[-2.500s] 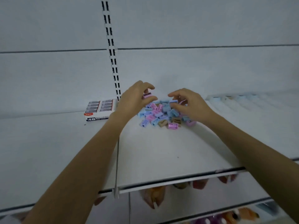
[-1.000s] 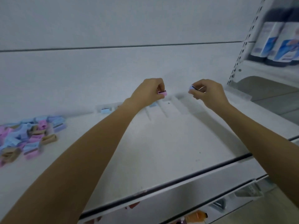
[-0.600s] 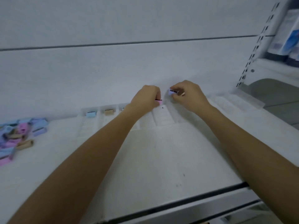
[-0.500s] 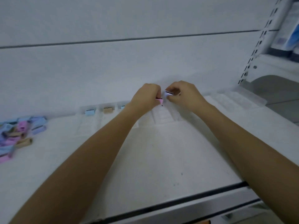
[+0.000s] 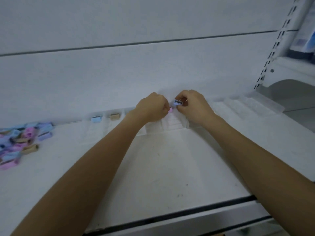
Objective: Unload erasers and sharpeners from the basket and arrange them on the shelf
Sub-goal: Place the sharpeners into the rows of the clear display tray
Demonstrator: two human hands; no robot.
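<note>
Risk, as I judge it: my left hand (image 5: 151,108) pinches a pink sharpener (image 5: 170,109), my right hand (image 5: 192,106) a blue sharpener (image 5: 178,102), both over the clear divider tray (image 5: 172,125) at the shelf (image 5: 153,167) back; crowded knuckles could knock either into the wrong slot.

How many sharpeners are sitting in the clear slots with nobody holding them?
2: a blue sharpener and a tan sharpener just right of it. The left hand, pinching a pink sharpener, may hide another; the right hand holds a purple sharpener.
</note>
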